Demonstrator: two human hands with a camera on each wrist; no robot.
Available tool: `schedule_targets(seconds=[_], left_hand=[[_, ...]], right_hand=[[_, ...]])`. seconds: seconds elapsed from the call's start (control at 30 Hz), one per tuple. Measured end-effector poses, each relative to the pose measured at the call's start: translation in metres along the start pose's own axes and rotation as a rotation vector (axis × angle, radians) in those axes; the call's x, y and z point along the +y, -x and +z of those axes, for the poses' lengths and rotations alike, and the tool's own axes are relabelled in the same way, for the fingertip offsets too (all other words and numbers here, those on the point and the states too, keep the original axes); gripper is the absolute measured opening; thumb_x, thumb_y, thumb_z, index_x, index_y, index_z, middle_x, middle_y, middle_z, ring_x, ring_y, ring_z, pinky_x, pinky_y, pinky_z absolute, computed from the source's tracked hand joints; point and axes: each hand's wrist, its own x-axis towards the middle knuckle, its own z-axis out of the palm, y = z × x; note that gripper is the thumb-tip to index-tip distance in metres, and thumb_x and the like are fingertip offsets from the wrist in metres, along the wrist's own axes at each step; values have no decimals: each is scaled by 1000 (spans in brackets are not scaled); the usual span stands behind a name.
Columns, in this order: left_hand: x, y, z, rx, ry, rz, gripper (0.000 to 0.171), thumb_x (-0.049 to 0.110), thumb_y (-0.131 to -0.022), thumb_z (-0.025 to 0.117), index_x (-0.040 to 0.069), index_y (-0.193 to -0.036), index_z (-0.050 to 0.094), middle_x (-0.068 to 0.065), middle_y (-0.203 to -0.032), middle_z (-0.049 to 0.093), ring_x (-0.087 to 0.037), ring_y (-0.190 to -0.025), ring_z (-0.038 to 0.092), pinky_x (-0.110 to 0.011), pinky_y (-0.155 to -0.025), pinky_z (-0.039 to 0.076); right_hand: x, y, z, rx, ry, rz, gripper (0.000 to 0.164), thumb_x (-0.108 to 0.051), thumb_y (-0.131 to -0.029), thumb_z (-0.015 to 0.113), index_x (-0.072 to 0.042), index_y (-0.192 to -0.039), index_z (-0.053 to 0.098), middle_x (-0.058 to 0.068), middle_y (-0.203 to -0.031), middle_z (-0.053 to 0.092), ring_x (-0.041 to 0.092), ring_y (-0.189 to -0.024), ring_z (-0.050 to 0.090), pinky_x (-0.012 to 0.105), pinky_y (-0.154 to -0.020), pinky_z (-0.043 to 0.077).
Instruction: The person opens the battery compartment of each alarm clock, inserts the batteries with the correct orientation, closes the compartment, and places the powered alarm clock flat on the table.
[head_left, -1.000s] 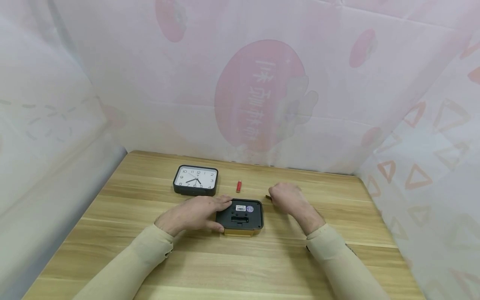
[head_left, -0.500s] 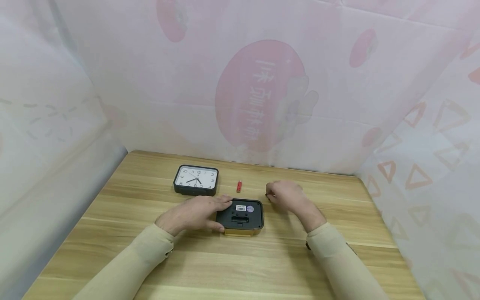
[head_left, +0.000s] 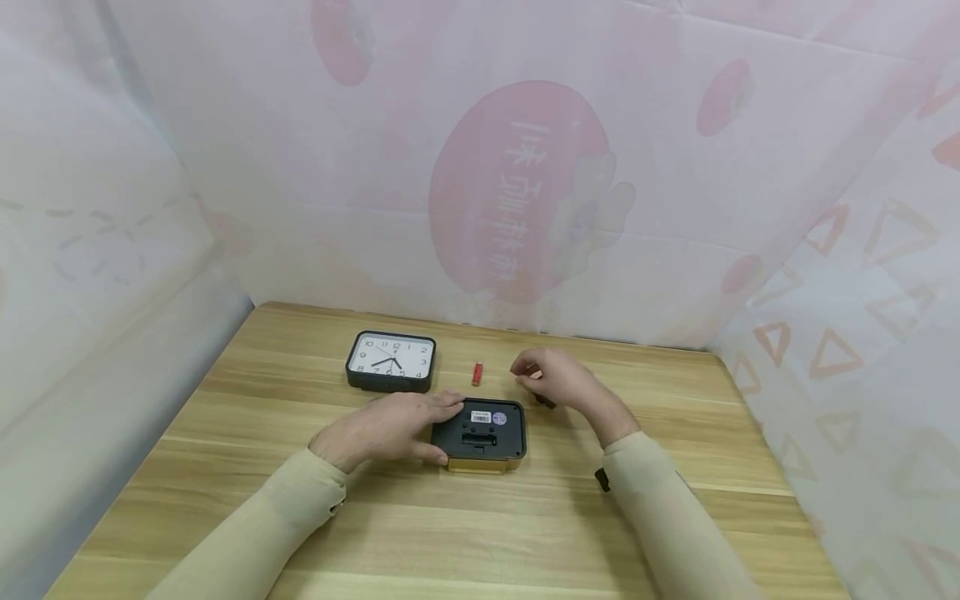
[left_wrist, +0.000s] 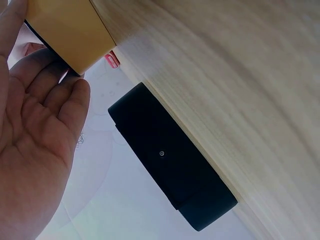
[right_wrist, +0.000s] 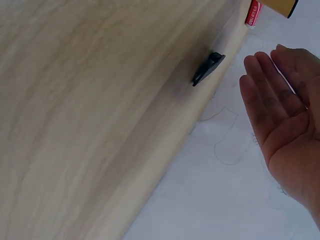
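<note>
A clock (head_left: 507, 433) with a gold body lies face down, its black back up and its battery slot uncovered. My left hand (head_left: 390, 427) holds it at the left end, thumb at the near side and fingers over the far edge. My right hand (head_left: 558, 383) hovers right of the clock, fingers loosely bent and holding nothing. Below it, a small black battery cover (head_left: 545, 401) lies on the table; the right wrist view shows this cover (right_wrist: 207, 69) apart from the fingers. Beyond the clock lies a red battery (head_left: 477, 373), left of my right fingertips.
A second clock (head_left: 392, 360), black-framed with a white dial, lies face up at the back left. The wooden table (head_left: 465, 533) ends at a patterned pink-and-white curtain (head_left: 360, 208) behind and at the sides.
My right hand has let go of the black battery cover, which now lies on the table, and has moved up and left toward the red battery. The left hand has stayed on the clock.
</note>
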Motion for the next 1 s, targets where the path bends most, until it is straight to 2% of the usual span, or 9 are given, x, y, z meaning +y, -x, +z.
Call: schedule_targets(seconds=[0.4,0.63,0.87,1.0], left_hand=[[0,0,-1,3,12,3,92,53,-104,88,7,-175,54,-10,-188,48,-33,-174,50,-54,-143,45],[-1,0,0,5,8,5,92,53,-103,89,8,-175,54,-11,-187,48,-33,-174,50,-54,-143,45],[-1,0,0,7,7,8,92,53,-103,89,7,-175,54,-11,-188,48,-33,-174,50,-55,-144,44],[-2,0,1,15,1,15,92,53,-103,89,6,-175,55,-12,-187,49,-34,-173,51,-55,-143,45]], right_hand=[[-1,-22,7,-16,-115,-3,27,-17,-118,74,-7,-141,81,10,-141,84,32,-137,79,56,-122,65],[-4,-34,14,-39,-131,-22,30,-18,-118,73,-8,-146,79,11,-147,82,32,-142,77,55,-126,64],[-11,-44,20,-49,-120,-44,28,-18,-119,72,-14,-145,81,8,-146,83,30,-143,76,55,-126,63],[-15,-48,23,-56,-112,-64,29,-16,-119,72,-12,-146,81,10,-147,82,32,-146,75,56,-127,63]])
